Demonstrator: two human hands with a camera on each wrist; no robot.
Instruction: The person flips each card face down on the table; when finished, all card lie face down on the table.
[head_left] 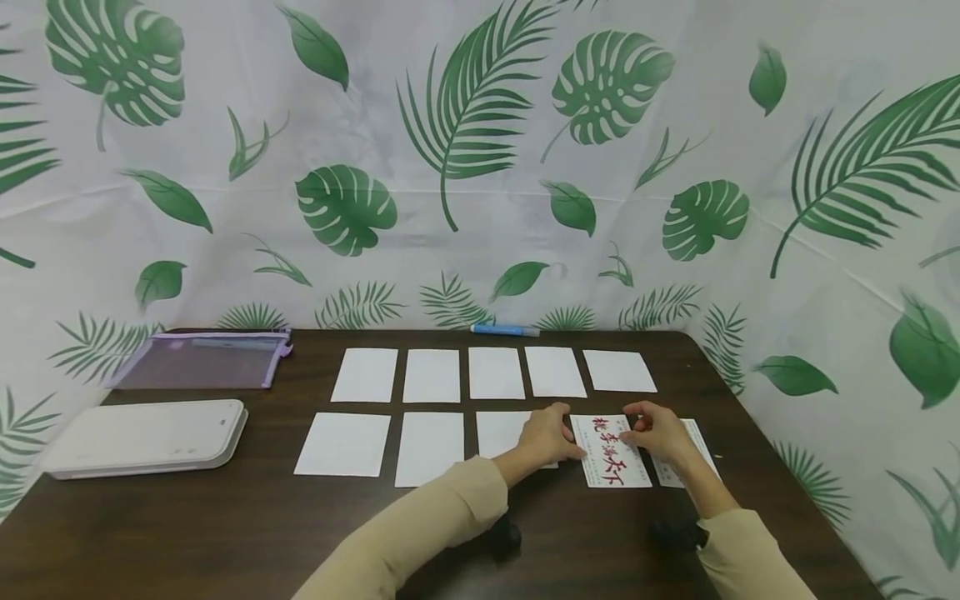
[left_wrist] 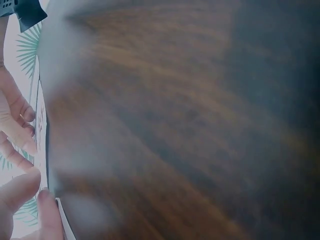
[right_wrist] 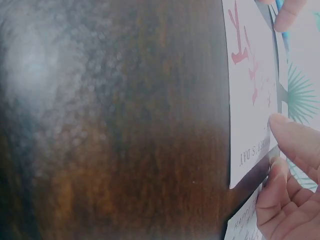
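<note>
A white greeting card [head_left: 615, 467] with red brush characters lies between the two hands at the front row's right part. My left hand [head_left: 543, 435] pinches its left edge, thumb and forefinger at the border. Along the opposite edge, my right hand [head_left: 663, 433] grips it with the thumb on top. In the right wrist view, small print reading "S DAY" shows on the card [right_wrist: 250, 115]. Another printed card [head_left: 697, 437] lies partly hidden under the right hand. A blank white card [head_left: 501, 429] is partly covered by the left hand.
Several blank cards [head_left: 431, 375] form a back row, with more blank cards [head_left: 342, 444] in front at left. A blue marker [head_left: 504, 330] lies at the far edge. At left are a purple mesh pouch [head_left: 202, 367] and a white flat device [head_left: 146, 437].
</note>
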